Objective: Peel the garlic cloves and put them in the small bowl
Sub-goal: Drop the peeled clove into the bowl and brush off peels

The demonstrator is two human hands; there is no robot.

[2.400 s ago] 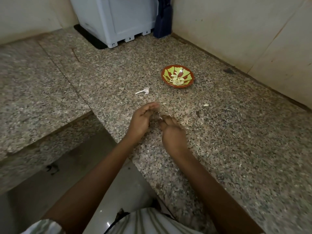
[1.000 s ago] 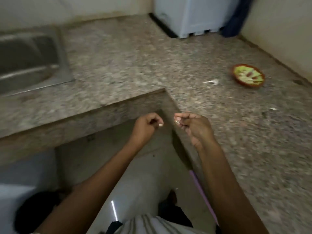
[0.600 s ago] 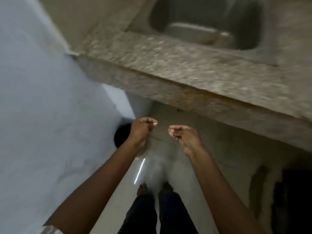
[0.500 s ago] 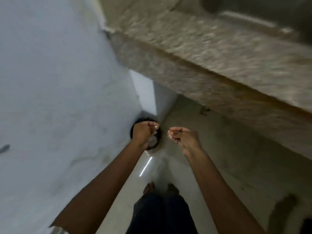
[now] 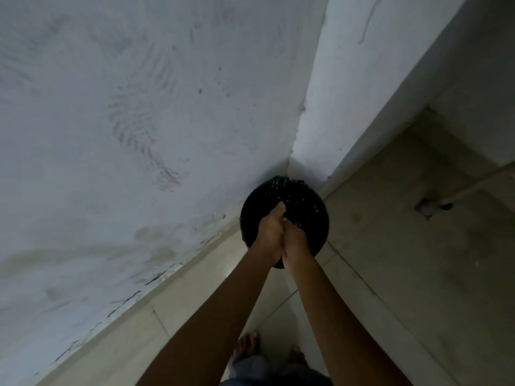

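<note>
Black waste bin (image 5: 309,210) stands in the corner of the floor (image 5: 404,274) where the walls (image 5: 139,107) meet, with pale flecks on it that are probably garlic skin. Left hand (image 5: 269,235) and right hand (image 5: 296,242) are pressed together just above it; I cannot tell whether either pinches anything. No garlic clove shows, and the small bowl is out of view. A garlic clove should be light, firm and slick once bare, its skin papery and clingy. It is best pinched across its middle between thumb and fingertip, without squeezing hard.

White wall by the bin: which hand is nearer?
Left. Left hand hangs over the black bin, on the side toward the white wall; the right hand touches it on the far side.
</note>
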